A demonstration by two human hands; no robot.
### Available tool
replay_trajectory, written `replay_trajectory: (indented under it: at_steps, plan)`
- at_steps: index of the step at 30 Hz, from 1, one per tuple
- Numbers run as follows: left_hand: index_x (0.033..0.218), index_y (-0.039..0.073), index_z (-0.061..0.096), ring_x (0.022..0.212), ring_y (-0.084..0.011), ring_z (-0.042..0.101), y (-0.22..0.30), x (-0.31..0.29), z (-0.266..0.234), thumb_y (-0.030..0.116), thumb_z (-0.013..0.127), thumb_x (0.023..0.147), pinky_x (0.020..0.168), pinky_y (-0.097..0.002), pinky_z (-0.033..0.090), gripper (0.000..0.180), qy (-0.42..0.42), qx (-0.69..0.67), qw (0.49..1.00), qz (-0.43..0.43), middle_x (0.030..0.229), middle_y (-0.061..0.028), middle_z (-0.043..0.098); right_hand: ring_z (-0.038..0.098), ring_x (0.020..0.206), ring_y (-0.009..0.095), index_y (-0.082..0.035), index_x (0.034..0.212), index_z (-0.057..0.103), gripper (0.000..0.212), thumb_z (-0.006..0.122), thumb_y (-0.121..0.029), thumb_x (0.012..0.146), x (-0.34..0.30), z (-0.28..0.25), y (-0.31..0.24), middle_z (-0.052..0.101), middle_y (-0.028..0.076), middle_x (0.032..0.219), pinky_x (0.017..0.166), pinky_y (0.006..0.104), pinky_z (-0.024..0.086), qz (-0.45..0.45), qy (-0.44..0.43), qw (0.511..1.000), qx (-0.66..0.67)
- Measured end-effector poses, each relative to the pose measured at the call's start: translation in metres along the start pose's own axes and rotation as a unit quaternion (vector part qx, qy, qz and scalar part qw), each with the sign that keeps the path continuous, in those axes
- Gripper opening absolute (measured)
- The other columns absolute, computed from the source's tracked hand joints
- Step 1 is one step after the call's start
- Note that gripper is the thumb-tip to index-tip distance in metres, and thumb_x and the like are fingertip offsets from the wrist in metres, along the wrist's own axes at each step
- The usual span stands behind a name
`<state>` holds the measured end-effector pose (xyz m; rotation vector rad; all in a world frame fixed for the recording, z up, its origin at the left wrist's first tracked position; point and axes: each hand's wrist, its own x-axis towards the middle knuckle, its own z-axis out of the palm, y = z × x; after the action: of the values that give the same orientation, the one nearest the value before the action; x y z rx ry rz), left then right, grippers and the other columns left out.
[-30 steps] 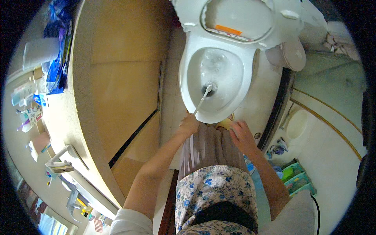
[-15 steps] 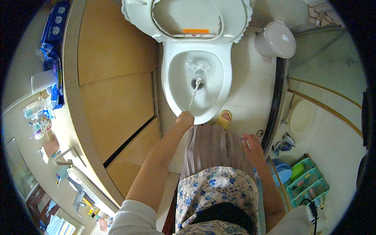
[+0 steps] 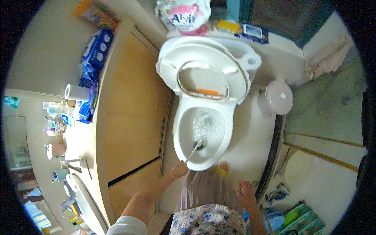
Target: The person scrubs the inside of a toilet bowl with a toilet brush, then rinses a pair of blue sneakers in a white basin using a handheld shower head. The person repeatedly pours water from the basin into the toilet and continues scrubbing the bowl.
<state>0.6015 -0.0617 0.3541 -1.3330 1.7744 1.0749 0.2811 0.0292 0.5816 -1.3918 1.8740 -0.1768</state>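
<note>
My left hand (image 3: 180, 169) is closed around the handle of a white toilet brush (image 3: 193, 152) at the bowl's front rim. The brush slants into the white toilet bowl (image 3: 230, 131), and its head rests at the dark drain opening, where bristles are hard to make out. Water ripples in the bowl behind the brush head. The toilet's scalloped lid and seat (image 3: 167, 64) stand raised, with an orange label on them. My right hand (image 3: 245, 192) hangs beside my pleated skirt (image 3: 196, 190), fingers apart and holding nothing I can see.
Along the left runs a counter with wooden cabinet doors (image 3: 133, 113); it carries blue wipes packs (image 3: 98, 49), a paper roll (image 3: 77, 93) and a sink (image 3: 88, 203). A lidded bin (image 3: 279, 98) stands right of the toilet, near a glass partition (image 3: 321, 105). Bags and packs lie behind the tank.
The view has tilted up, bringing the tank and the things behind it into sight. My left hand still grips the brush in the bowl. My right hand has moved away from the skirt.
</note>
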Motion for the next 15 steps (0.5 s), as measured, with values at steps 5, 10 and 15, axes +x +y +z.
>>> replay_trajectory:
  at_steps: [5, 10, 15]
  plan:
    - [0.086, -0.006, 0.058, 0.088, -0.0347, 0.059, -0.01, 0.022, 0.0, 0.014, 0.047, 0.08, 0.072, -0.0454, 0.048, 0.024, -0.049, -0.04, 0.995, 0.075, 0.088, -0.0208, 0.06, 0.054, 0.08, 0.032, -0.001, 0.105, 0.051, 0.024, 0.048, -0.006, 0.081, 0.05, -0.052, -0.059, 0.053, 0.017, 0.09, 0.07, 0.0378, 0.045, -0.082, 0.105, 0.991, -0.029]
    - [0.062, -0.005, 0.057, 0.039, -0.0201, 0.054, -0.009, 0.004, -0.017, 0.017, 0.044, 0.082, 0.037, -0.0318, 0.046, 0.032, -0.079, -0.385, 0.916, 0.086, 0.053, -0.0109, 0.056, 0.057, 0.076, 0.028, -0.001, 0.097, 0.055, 0.016, 0.05, -0.003, 0.081, 0.095, -0.101, -0.131, 0.056, 0.015, 0.087, 0.067, 0.0329, 0.046, -0.114, 0.207, 0.971, -0.025]
    - [0.059, -0.003, 0.056, 0.043, -0.02, 0.057, -0.012, 0.008, 0.005, 0.017, 0.045, 0.08, 0.038, -0.032, 0.045, 0.031, -0.065, -0.538, 0.837, 0.067, 0.053, -0.0117, 0.056, 0.059, 0.078, 0.02, -0.001, 0.098, 0.054, 0.017, 0.053, -0.003, 0.081, 0.14, -0.145, -0.205, 0.057, 0.011, 0.085, 0.068, 0.0312, 0.047, -0.18, 0.286, 0.939, -0.062]
